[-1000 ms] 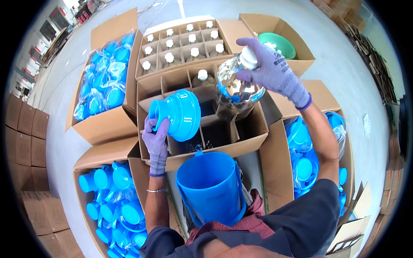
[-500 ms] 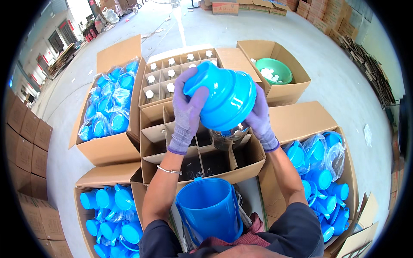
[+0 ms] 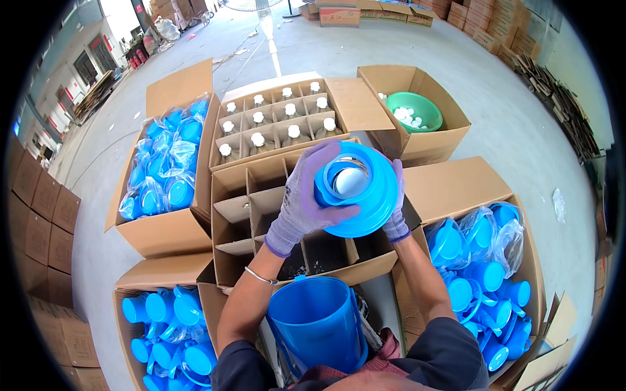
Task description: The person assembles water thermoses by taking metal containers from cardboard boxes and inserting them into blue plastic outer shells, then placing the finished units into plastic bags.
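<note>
My left hand [image 3: 305,199] and my right hand [image 3: 396,212], both in purple gloves, hold a blue plastic thermos top piece [image 3: 379,195] between them. A white rounded stopper [image 3: 350,182] shows inside its round opening, which faces up. My left fingers wrap its neck; the right hand grips its right side, its fingers partly hidden. Anything under the piece is out of sight. Below stands a blue thermos body [image 3: 310,306], upright and open at the top, with a handle on its side. The piece is held over a divided carton [image 3: 231,212] with dark compartments.
Behind is a divided carton [image 3: 251,155] of white-stoppered glass liners [image 3: 293,133]. Right of it, a box [image 3: 427,146] holds a green bowl [image 3: 440,120] of white stoppers. Boxes of blue plastic parts [image 3: 179,192] stand left and right [image 3: 486,274]. Stacked cartons [image 3: 49,228] line the left.
The blue top piece has come down and turned from tilted to opening upward, bringing the white stopper into view. The shiny glass liner seen beneath it earlier is now hidden.
</note>
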Demonstrator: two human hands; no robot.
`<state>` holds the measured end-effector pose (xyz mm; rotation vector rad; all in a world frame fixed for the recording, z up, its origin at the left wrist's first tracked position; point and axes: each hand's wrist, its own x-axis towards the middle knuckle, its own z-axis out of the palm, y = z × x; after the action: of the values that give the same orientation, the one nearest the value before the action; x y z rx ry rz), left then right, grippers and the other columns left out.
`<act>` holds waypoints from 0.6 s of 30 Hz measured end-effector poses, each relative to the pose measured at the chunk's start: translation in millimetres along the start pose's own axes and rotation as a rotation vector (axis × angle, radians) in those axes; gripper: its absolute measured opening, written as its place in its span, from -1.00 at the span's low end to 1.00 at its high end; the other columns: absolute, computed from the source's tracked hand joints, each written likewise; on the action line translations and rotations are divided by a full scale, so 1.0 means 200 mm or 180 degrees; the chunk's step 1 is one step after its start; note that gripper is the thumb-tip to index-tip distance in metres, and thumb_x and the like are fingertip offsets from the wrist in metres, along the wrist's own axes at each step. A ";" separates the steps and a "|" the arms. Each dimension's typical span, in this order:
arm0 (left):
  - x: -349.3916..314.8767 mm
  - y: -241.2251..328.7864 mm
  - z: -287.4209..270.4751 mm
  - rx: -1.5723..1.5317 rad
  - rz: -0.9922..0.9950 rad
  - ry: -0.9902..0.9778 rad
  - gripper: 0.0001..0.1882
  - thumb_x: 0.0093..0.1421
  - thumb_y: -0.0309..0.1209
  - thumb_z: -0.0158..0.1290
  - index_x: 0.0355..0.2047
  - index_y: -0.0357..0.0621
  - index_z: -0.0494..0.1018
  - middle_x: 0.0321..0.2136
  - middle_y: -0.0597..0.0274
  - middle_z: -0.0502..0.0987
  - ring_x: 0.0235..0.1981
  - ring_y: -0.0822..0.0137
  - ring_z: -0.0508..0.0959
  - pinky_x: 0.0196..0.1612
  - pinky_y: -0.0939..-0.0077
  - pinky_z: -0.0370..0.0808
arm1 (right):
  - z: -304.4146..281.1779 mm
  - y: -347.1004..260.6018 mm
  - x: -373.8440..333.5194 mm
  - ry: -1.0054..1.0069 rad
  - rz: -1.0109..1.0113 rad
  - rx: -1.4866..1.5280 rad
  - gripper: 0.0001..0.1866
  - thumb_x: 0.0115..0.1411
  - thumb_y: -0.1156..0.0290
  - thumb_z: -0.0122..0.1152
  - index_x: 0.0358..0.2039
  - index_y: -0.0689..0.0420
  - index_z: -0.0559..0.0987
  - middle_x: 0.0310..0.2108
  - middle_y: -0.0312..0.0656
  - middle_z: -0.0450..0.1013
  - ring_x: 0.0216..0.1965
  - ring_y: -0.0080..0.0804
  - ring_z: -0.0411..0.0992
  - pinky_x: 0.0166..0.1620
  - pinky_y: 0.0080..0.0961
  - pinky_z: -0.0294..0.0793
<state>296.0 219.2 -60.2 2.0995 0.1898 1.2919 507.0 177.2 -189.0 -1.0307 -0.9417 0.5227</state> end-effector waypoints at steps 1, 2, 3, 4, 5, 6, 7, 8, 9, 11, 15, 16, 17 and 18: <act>0.01 0.01 0.00 0.0067 0.0062 -0.0010 -0.07 -0.16 -0.14 0.45 0.20 -0.11 0.27 0.10 -0.01 0.41 0.13 0.05 0.44 0.16 0.15 0.40 | 0.00 0.03 0.02 0.0002 0.0032 0.0115 -0.60 0.34 0.27 0.11 0.08 0.21 0.35 -0.03 -0.08 0.52 -0.12 -0.36 0.56 -0.11 -0.42 0.59; 0.02 0.01 0.01 0.0132 0.0127 -0.0021 -0.08 -0.15 -0.15 0.45 0.19 -0.12 0.27 0.08 -0.02 0.42 0.11 0.05 0.45 0.15 0.15 0.41 | -0.01 0.05 0.04 0.0042 0.0109 0.0242 -0.62 0.34 0.24 0.10 0.05 0.20 0.37 -0.07 -0.10 0.53 -0.15 -0.39 0.56 -0.15 -0.44 0.60; 0.04 0.02 0.02 0.0167 0.0018 0.0169 -0.11 -0.12 -0.17 0.43 0.20 -0.13 0.26 0.09 0.00 0.41 0.11 0.09 0.45 0.15 0.19 0.42 | -0.02 0.07 0.07 0.0088 0.0180 0.0369 -0.63 0.35 0.21 0.10 0.02 0.20 0.39 -0.10 -0.12 0.54 -0.19 -0.42 0.56 -0.18 -0.46 0.60; 0.05 0.01 0.04 0.0205 -0.0112 0.0359 -0.13 -0.08 -0.20 0.40 0.20 -0.14 0.25 0.10 0.01 0.41 0.11 0.13 0.46 0.14 0.22 0.43 | -0.02 0.08 0.09 0.0168 0.0316 0.0510 -0.65 0.36 0.17 0.08 -0.04 0.19 0.42 -0.15 -0.15 0.54 -0.22 -0.46 0.55 -0.21 -0.49 0.60; 0.04 0.01 0.06 0.0253 -0.0273 0.0551 -0.15 -0.05 -0.22 0.38 0.21 -0.16 0.23 0.10 0.03 0.41 0.11 0.18 0.46 0.14 0.25 0.44 | 0.01 0.05 0.08 0.0252 0.0516 0.0743 -0.66 0.37 0.12 0.06 -0.11 0.17 0.44 -0.20 -0.18 0.54 -0.25 -0.49 0.54 -0.25 -0.51 0.59; 0.05 0.01 0.06 0.0224 -0.0339 0.0612 -0.17 -0.03 -0.25 0.37 0.20 -0.16 0.24 0.10 0.03 0.41 0.10 0.19 0.46 0.13 0.27 0.45 | 0.03 0.02 0.10 0.0348 0.0686 0.0979 -0.65 0.38 0.08 0.04 -0.18 0.15 0.46 -0.25 -0.20 0.54 -0.28 -0.53 0.54 -0.28 -0.54 0.59; 0.05 0.00 0.04 0.0225 -0.0470 0.0681 -0.20 -0.02 -0.28 0.35 0.20 -0.16 0.24 0.09 0.04 0.41 0.09 0.20 0.47 0.12 0.28 0.45 | 0.12 -0.13 0.08 0.0445 0.0959 0.1312 -0.63 0.39 0.04 0.00 -0.27 0.12 0.48 -0.31 -0.23 0.54 -0.32 -0.56 0.52 -0.32 -0.56 0.58; 0.05 -0.01 0.03 0.0218 -0.0565 0.0743 -0.22 0.00 -0.30 0.34 0.20 -0.16 0.24 0.09 0.04 0.41 0.08 0.21 0.47 0.11 0.29 0.46 | 0.17 -0.24 0.08 0.0558 0.1194 0.1644 -0.59 0.40 -0.01 -0.03 -0.35 0.09 0.49 -0.37 -0.26 0.53 -0.35 -0.60 0.51 -0.35 -0.58 0.57; 0.06 -0.02 0.03 0.0227 -0.0521 0.0712 -0.24 0.02 -0.33 0.33 0.20 -0.15 0.23 0.07 0.06 0.41 0.06 0.23 0.48 0.08 0.31 0.48 | 0.18 -0.25 0.10 0.0655 0.1145 0.1389 -0.51 0.40 -0.10 -0.11 -0.49 0.00 0.45 -0.48 -0.33 0.50 -0.41 -0.64 0.49 -0.40 -0.62 0.54; 0.06 -0.03 0.05 0.0113 -0.0549 0.0778 -0.24 0.03 -0.33 0.33 0.20 -0.14 0.23 0.06 0.06 0.41 0.07 0.23 0.48 0.09 0.30 0.48 | 0.15 -0.25 0.11 0.0573 0.1011 0.1246 -0.51 0.40 -0.11 -0.11 -0.48 0.00 0.47 -0.48 -0.34 0.50 -0.42 -0.64 0.49 -0.40 -0.62 0.53; 0.06 -0.07 0.07 -0.0106 -0.0635 0.0929 -0.15 -0.05 -0.22 0.40 0.20 -0.17 0.23 0.05 -0.02 0.42 0.04 0.09 0.51 0.07 0.21 0.48 | 0.13 -0.24 0.14 0.0485 0.1103 0.1270 -0.44 0.41 -0.14 -0.18 -0.36 0.08 0.55 -0.41 -0.30 0.54 -0.38 -0.58 0.53 -0.34 -0.61 0.56; 0.06 -0.07 0.06 -0.0137 -0.0648 0.0927 -0.14 -0.05 -0.22 0.41 0.20 -0.17 0.23 0.05 -0.02 0.42 0.05 0.09 0.50 0.08 0.21 0.48 | 0.14 -0.25 0.16 0.0464 0.1164 0.1339 -0.40 0.41 -0.15 -0.20 -0.32 0.12 0.58 -0.38 -0.27 0.56 -0.35 -0.56 0.54 -0.30 -0.60 0.57; 0.07 -0.08 0.04 -0.0015 -0.0569 0.0714 -0.12 -0.06 -0.21 0.41 0.21 -0.16 0.22 0.06 -0.02 0.42 0.06 0.08 0.50 0.09 0.21 0.47 | 0.14 -0.26 0.16 0.0321 0.1182 0.1429 -0.36 0.41 -0.17 -0.24 -0.25 0.16 0.59 -0.33 -0.23 0.57 -0.31 -0.53 0.55 -0.24 -0.58 0.57; 0.06 -0.09 0.00 0.0110 -0.0491 0.0503 -0.10 -0.08 -0.20 0.41 0.22 -0.16 0.22 0.07 -0.02 0.41 0.07 0.07 0.49 0.09 0.20 0.47 | 0.14 -0.27 0.16 0.0176 0.1201 0.1518 -0.32 0.41 -0.18 -0.28 -0.18 0.20 0.59 -0.27 -0.20 0.58 -0.26 -0.50 0.55 -0.18 -0.56 0.57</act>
<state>306.8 238.3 -61.7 1.9690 0.4368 1.3691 496.1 190.0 -122.1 -0.7801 -0.5312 0.9756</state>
